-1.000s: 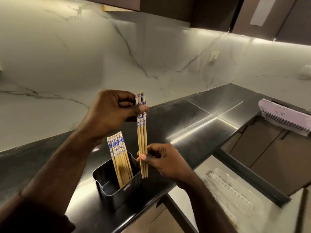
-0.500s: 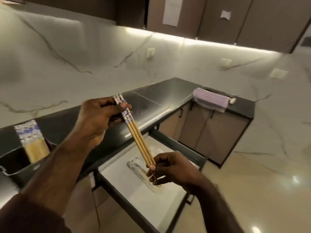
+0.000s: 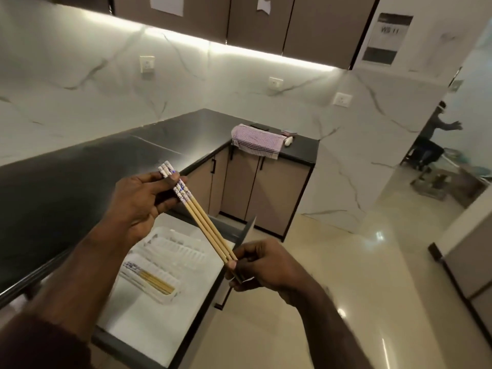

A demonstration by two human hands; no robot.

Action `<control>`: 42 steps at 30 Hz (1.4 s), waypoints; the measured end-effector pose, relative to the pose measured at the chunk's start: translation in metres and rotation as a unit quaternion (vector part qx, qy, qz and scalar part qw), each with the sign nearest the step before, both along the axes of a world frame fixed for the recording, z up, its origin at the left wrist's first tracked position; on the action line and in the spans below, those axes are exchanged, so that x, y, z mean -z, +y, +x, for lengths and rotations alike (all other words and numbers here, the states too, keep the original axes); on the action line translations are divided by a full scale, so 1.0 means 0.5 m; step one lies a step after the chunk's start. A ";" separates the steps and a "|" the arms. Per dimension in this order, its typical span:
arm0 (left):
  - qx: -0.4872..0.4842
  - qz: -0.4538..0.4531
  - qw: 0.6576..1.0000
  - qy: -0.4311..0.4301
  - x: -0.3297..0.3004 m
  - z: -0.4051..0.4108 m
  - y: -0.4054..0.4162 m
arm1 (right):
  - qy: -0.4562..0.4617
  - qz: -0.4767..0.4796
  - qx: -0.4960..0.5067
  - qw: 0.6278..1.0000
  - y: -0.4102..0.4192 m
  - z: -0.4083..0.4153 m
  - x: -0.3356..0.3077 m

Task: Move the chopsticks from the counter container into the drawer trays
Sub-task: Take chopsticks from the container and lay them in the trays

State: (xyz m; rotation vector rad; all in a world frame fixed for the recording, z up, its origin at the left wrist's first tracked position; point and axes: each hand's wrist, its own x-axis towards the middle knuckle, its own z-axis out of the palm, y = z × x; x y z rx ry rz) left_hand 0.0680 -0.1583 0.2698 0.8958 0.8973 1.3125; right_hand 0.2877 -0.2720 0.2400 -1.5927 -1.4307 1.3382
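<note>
A small bundle of wooden chopsticks [image 3: 205, 219] with blue-and-white patterned tops slants over the open drawer [image 3: 149, 323]. My left hand [image 3: 141, 203] grips the patterned top end between thumb and fingers. My right hand [image 3: 263, 265] pinches the thin tips. Below them, white plastic trays [image 3: 183, 251] lie in the drawer; the nearer tray [image 3: 157, 295] holds a few chopsticks [image 3: 149, 278] lying flat. The counter container is out of view.
The black counter [image 3: 80, 171] runs along the left and turns at the back, where a checked towel [image 3: 255, 141] hangs over its edge above brown cabinet doors [image 3: 266, 193]. Glossy floor [image 3: 359, 275] lies to the right. A person [image 3: 431, 139] stands far off at the right.
The view has swung right, away from the container and over the open drawer. Both hands have carried the bundle along, tilting it from upright to slanted above the trays.
</note>
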 end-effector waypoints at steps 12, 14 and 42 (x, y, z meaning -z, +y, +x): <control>-0.036 -0.105 0.993 -0.035 0.113 0.035 0.170 | -0.057 -0.086 -0.026 0.994 0.217 0.030 0.066; -0.053 -0.119 0.991 -0.038 0.131 0.021 0.194 | -0.059 -0.097 -0.035 0.993 0.257 0.017 0.080; -0.235 -0.405 0.883 0.010 0.621 -0.067 0.377 | -0.171 -0.243 -0.198 0.934 0.615 -0.180 0.557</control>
